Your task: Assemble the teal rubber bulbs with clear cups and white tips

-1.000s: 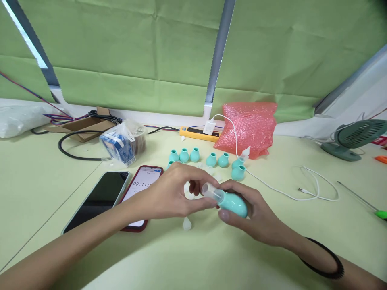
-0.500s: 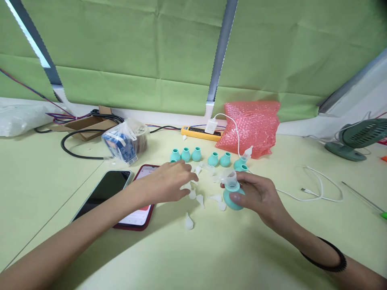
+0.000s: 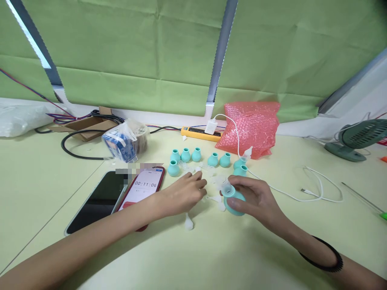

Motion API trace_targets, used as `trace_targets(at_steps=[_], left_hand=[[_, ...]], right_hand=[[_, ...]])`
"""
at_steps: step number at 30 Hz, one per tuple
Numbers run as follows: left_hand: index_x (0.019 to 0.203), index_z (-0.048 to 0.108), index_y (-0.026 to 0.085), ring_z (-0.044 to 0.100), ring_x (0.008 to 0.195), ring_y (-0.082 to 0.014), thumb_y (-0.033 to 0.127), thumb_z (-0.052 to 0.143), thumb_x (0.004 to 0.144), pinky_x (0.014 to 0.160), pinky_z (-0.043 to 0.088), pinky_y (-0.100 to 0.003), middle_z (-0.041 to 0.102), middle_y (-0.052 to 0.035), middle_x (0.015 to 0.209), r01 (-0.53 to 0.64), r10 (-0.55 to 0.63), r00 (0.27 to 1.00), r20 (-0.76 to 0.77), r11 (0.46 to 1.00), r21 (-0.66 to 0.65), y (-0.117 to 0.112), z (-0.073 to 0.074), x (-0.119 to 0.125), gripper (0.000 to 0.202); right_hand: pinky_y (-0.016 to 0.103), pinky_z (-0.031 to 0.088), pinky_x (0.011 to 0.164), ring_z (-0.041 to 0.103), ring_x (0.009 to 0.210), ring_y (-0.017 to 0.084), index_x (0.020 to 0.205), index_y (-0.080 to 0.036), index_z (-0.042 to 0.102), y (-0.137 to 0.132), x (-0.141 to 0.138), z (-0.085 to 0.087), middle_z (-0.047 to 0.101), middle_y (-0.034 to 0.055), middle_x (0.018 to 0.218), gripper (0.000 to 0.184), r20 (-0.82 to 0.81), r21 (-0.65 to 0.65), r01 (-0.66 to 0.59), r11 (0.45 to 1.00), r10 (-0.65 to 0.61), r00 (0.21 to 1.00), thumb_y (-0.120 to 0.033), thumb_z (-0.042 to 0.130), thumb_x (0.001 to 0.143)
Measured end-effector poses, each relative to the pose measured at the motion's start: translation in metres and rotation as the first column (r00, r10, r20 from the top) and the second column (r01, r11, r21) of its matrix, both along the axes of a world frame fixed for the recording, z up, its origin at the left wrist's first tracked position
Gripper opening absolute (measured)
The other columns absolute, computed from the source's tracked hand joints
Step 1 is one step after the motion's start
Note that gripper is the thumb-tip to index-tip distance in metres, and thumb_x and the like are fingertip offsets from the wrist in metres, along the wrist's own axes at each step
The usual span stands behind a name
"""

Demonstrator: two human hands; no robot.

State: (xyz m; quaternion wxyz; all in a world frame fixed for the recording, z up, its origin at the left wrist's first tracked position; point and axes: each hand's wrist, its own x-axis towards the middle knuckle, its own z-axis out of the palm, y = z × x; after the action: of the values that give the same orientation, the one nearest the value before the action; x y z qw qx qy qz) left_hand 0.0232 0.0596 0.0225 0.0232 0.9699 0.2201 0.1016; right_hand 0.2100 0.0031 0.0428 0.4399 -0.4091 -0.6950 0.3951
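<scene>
Near the centre of the frame, the right hand (image 3: 256,197) grasps a teal rubber bulb (image 3: 234,201) fitted with a clear collar, tilted just above the pale green table (image 3: 211,257). The left hand (image 3: 184,191) rests palm down just left of it, fingers loosely curled over a scatter of small clear tips (image 3: 211,177); whether it grips one cannot be seen. One clear tip (image 3: 188,222) lies alone, lower in the frame.

This looks like the picking stage of fitting a tip to the bulb; the next move likely calls for a fine pinch on one small piece.

Above the hands stands a row of teal bulbs (image 3: 196,155), close enough to knock. Two phones (image 3: 127,193) crowd the left, a white cable (image 3: 302,189) the right. The lower frame offers open room.
</scene>
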Motion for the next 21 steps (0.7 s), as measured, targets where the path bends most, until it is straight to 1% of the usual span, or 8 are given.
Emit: trace_targets(at_steps=[3,5,7,9,11,13,16,21], left_hand=[[0.078,0.057,0.012,0.051,0.08,-0.0192,0.012,0.05,0.074,0.068,0.043,-0.03,0.058,-0.0075,0.08,-0.077,0.086,0.987,0.134,0.995,-0.068,0.001,0.017,-0.003,0.008],[0.087,0.056,0.011,0.054,0.076,-0.0151,0.019,0.048,0.079,0.067,0.046,-0.027,0.059,-0.007,0.084,-0.115,0.19,0.93,0.314,0.964,-0.241,-0.001,0.028,-0.004,0.013],[0.085,0.056,0.011,0.056,0.074,-0.0135,0.023,0.053,0.077,0.067,0.048,-0.026,0.061,-0.0062,0.084,0.008,0.368,0.776,0.512,0.807,-0.591,-0.005,0.035,-0.004,0.015],[0.081,0.057,0.012,0.058,0.073,-0.0131,0.022,0.06,0.072,0.069,0.048,-0.025,0.062,-0.0052,0.082,0.243,0.546,0.625,0.558,0.543,-0.804,-0.009,0.038,-0.002,0.014],[0.079,0.058,0.012,0.059,0.075,-0.0127,0.018,0.062,0.071,0.072,0.048,-0.025,0.064,-0.0048,0.082,0.402,0.642,0.547,0.538,0.361,-0.841,-0.013,0.038,0.0,0.012],[0.08,0.059,0.012,0.06,0.078,-0.0134,0.017,0.062,0.07,0.075,0.047,-0.026,0.066,-0.0047,0.081,0.496,0.691,0.495,0.527,0.272,-0.824,-0.015,0.037,0.002,0.012],[0.085,0.062,0.013,0.061,0.078,-0.0141,0.017,0.064,0.069,0.077,0.047,-0.027,0.067,-0.0041,0.08,0.546,0.708,0.468,0.529,0.239,-0.803,-0.018,0.038,0.003,0.017],[0.081,0.064,0.013,0.06,0.075,-0.0128,0.018,0.064,0.07,0.074,0.046,-0.024,0.066,-0.0029,0.079,0.514,0.689,0.491,0.532,0.264,-0.816,-0.021,0.04,0.004,0.013]], right_hand=[[0.026,0.044,0.064,0.053,0.071,0.016,0.08,-0.018,0.057,-0.001,0.0,-0.002,0.056,0.0017,0.074,0.012,0.042,-0.016,-0.044,0.999,0.045,0.998,-0.027,0.057,0.071],[0.025,0.042,0.059,0.05,0.066,0.014,0.081,-0.018,0.056,-0.003,-0.001,-0.003,0.054,0.0014,0.072,0.014,0.087,-0.055,-0.065,0.996,0.07,0.994,-0.03,0.053,0.075],[0.024,0.039,0.056,0.047,0.063,0.013,0.081,-0.018,0.054,-0.006,-0.002,-0.002,0.052,0.0009,0.07,0.016,0.118,-0.075,-0.084,0.994,0.093,0.989,-0.033,0.049,0.077],[0.023,0.038,0.056,0.046,0.062,0.012,0.081,-0.018,0.052,-0.009,-0.004,-0.002,0.05,0.0003,0.069,0.016,0.126,-0.065,-0.089,0.994,0.096,0.987,-0.034,0.047,0.079],[0.023,0.037,0.057,0.045,0.062,0.012,0.081,-0.019,0.051,-0.011,-0.004,-0.002,0.049,-0.0002,0.069,0.015,0.12,-0.047,-0.081,0.996,0.086,0.989,-0.033,0.046,0.08],[0.023,0.037,0.057,0.045,0.062,0.012,0.081,-0.018,0.05,-0.012,-0.004,-0.003,0.048,-0.0003,0.069,0.014,0.109,-0.038,-0.068,0.997,0.072,0.991,-0.032,0.046,0.081],[0.023,0.038,0.055,0.044,0.059,0.011,0.08,-0.018,0.049,-0.013,-0.005,-0.004,0.047,-0.0002,0.068,0.017,0.064,-0.063,-0.045,0.997,0.049,0.997,-0.034,0.045,0.081],[0.023,0.04,0.052,0.044,0.056,0.01,0.08,-0.017,0.05,-0.013,-0.006,-0.005,0.046,-0.0006,0.067,0.019,-0.024,-0.148,-0.03,0.989,0.027,0.999,-0.036,0.046,0.08]])
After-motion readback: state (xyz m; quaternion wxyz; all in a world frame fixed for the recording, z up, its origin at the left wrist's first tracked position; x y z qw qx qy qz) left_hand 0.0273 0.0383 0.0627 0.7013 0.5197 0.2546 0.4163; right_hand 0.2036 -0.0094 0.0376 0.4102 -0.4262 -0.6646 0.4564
